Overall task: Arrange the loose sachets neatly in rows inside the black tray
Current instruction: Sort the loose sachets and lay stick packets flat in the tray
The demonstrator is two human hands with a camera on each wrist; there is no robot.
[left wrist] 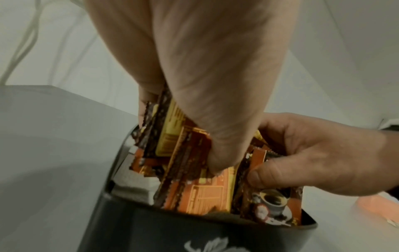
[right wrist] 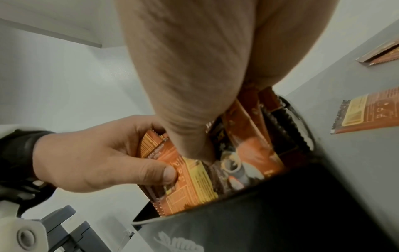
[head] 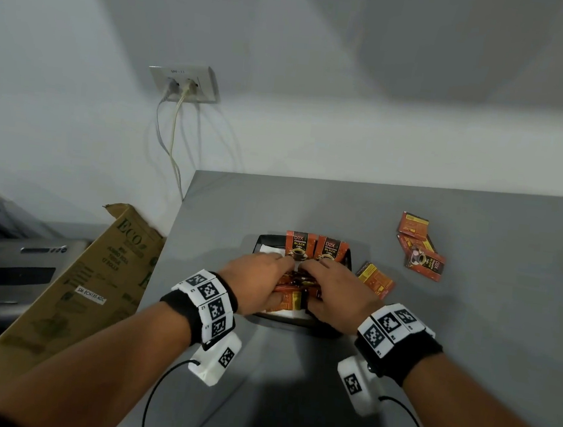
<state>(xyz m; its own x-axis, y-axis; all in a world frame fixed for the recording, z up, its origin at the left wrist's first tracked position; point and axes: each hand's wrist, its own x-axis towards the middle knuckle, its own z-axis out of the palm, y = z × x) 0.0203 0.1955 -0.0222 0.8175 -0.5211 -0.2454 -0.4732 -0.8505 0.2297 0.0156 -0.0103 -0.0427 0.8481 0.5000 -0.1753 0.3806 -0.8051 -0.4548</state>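
- Two bare forearms reach forward over the grey table [head: 468,334], each with a black wristband, a band of white marker blocks and a white camera pod with a black cable
- Nearest on the table, the black tray [head: 297,321] sits between the wrists; both wrist views show a white leaf motif on its dark near wall, and white paper lines its floor
- Left hand [head: 259,281] is over the tray's left half, its thumb and fingers pinching a bundle of sachets [left wrist: 194,192] that stand on edge in the tray; the yellow-and-orange printed backs face the wrist camera
- Right hand [head: 334,292] is over the right half, thumb and curled fingers gripping the same bundle of sachets from the other side, against a packet printed with a coffee cup
- Just beyond the fingertips, two upright sachets [head: 314,247] marked "D2X BLACK" lean side by side against the tray's far wall, faces toward the person
- Beside the tray's right edge, one loose sachet [head: 375,279] lies back-up on the table
- Farther right and well apart from the tray, a small pile of loose sachets [head: 421,245] lies overlapped, one face-up
- Off the table's left edge, a cardboard box [head: 88,280] printed "ECO" leans over a grey machine [head: 20,270]
- Farthest, a wall socket [head: 184,83] holds two plugs whose pale cables hang down behind the table
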